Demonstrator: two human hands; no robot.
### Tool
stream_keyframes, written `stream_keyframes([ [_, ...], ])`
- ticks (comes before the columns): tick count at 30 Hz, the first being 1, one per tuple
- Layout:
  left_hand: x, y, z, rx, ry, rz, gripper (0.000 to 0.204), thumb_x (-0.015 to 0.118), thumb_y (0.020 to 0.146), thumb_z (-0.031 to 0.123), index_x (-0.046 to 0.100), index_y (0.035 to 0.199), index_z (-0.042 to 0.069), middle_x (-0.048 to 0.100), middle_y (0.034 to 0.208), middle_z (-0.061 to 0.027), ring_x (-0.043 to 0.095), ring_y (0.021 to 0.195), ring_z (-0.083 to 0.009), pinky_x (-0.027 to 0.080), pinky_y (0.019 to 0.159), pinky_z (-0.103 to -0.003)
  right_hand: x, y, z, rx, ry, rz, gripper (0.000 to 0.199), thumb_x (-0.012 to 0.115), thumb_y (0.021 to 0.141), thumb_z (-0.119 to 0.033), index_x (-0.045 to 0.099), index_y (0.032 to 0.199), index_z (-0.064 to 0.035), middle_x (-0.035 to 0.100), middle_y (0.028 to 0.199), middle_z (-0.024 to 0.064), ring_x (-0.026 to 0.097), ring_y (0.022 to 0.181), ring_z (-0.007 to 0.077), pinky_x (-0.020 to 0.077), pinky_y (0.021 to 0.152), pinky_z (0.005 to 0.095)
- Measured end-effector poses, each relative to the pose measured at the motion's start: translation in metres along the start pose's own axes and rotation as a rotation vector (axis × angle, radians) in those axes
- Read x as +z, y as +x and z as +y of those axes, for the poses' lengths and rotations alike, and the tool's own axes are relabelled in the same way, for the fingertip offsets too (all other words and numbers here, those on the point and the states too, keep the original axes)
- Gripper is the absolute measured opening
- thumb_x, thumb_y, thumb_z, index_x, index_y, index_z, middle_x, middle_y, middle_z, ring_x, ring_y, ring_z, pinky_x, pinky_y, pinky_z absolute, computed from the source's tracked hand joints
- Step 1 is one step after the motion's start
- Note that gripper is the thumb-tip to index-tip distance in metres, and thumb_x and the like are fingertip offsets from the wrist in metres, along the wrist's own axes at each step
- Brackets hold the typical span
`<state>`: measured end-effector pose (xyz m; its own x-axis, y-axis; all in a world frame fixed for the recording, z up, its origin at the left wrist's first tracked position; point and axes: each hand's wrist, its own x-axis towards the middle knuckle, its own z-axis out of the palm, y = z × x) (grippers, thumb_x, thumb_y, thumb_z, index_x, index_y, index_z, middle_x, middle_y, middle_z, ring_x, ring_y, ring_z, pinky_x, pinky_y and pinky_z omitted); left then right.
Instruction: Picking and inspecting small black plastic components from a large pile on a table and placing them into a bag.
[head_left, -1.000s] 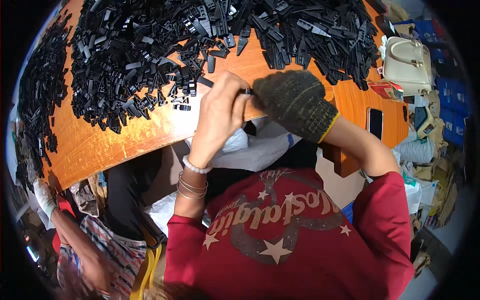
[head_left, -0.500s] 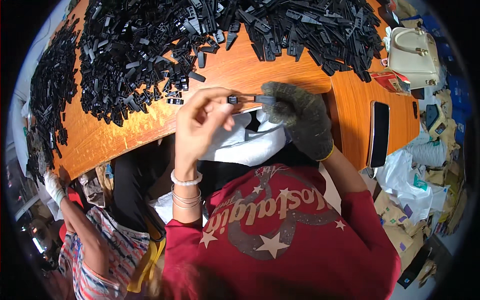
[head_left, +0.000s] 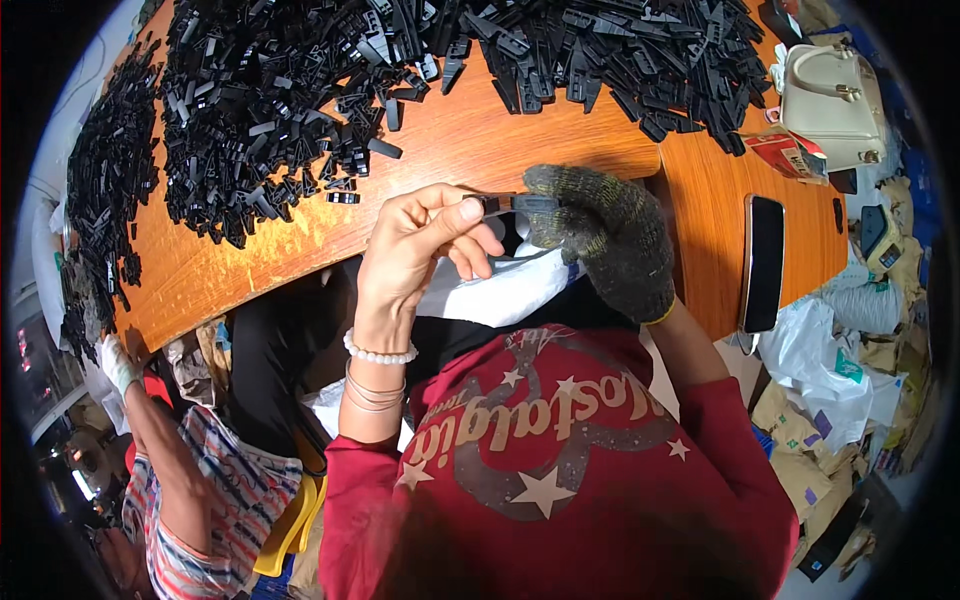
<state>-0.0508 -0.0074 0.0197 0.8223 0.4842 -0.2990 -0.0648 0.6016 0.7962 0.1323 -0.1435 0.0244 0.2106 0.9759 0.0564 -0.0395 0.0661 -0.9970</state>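
Over the table's front edge, my two hands meet at a black plastic clip (head_left: 534,203). My right hand (head_left: 615,240), in a dark knitted glove, is closed on its right part. With thumb and fingertips, my bare left hand (head_left: 412,240) pinches a small black plastic part (head_left: 489,204) at the clip's left end; the other fingers curl loosely below. Whether the two parts are joined or only touching, I cannot tell. Below my hands, a white sack (head_left: 490,298) lies across my lap.
Small black parts (head_left: 270,120) are heaped on the wooden table (head_left: 460,150), longer tapered black pieces (head_left: 620,60) farther right. A phone (head_left: 764,265), a red packet (head_left: 786,155) and a cream handbag (head_left: 832,105) are at the right. A co-worker's gloved hand (head_left: 119,366) is by another heap (head_left: 108,165) at far left.
My left hand has moved right, toward my gloved hand, and its thumb now presses on the small part. The gap between the two parts looks shorter.
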Motion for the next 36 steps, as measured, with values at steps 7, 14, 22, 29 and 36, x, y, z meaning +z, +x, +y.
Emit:
stream_keyframes([
  [7,0.001,0.0,-0.007,-0.066,-0.145,-0.027,0.011,0.061,0.092,0.008,0.061,0.089,-0.002,0.069,0.077,-0.0188,0.069,0.06,-0.021,0.054,0.049,-0.024,0.0,0.002,-0.012,-0.036,-0.064,-0.011,0.051,0.053,0.078,0.014,0.057,0.127,-0.0015,0.06,0.124,0.0125,0.059,0.111,0.0196,0.0501,0.093,0.0321],
  [14,0.012,-0.005,-0.012,-0.038,-0.09,0.084,0.011,0.062,0.091,0.007,0.06,0.09,-0.003,0.069,0.075,-0.0186,0.069,0.059,-0.0205,0.054,0.05,-0.024,-0.001,0.003,-0.014,-0.143,-0.367,-0.02,0.045,0.058,0.081,0.008,0.059,0.124,-0.0052,0.064,0.118,0.0125,0.061,0.107,0.0271,0.049,0.092,0.0358],
  [22,0.019,0.02,0.008,0.27,0.936,0.494,0.024,0.071,0.086,0.018,0.069,0.095,-0.003,0.061,0.061,-0.0027,0.057,0.059,-0.0049,0.043,0.053,-0.02,-0.02,-0.012,0.014,-0.096,-0.681,-0.235,0.029,0.056,0.088,-0.015,0.064,0.115,-0.0091,0.063,0.12,0.0096,0.061,0.105,0.0288,0.0475,0.091,0.0425],
  [29,0.031,0.094,0.003,0.619,1.394,0.578,0.035,0.077,0.078,0.031,0.063,0.079,-0.002,0.064,0.072,-0.0169,0.064,0.064,-0.0334,0.048,0.057,-0.042,-0.012,-0.019,0.006,-0.238,-0.976,-0.2,0.027,0.053,0.088,-0.016,0.068,0.111,-0.0154,0.06,0.126,0.0063,0.058,0.113,0.024,0.0464,0.094,0.041],
  [36,0.021,0.089,0.017,0.36,1.217,0.575,0.029,0.072,0.073,0.024,0.065,0.07,-0.004,0.064,0.063,-0.0211,0.066,0.064,-0.0355,0.052,0.067,-0.04,-0.017,-0.02,0.022,-0.332,-0.971,-0.316,0.024,0.055,0.088,-0.019,0.068,0.108,-0.019,0.06,0.126,0.007,0.057,0.115,0.0243,0.0457,0.096,0.0406],
])
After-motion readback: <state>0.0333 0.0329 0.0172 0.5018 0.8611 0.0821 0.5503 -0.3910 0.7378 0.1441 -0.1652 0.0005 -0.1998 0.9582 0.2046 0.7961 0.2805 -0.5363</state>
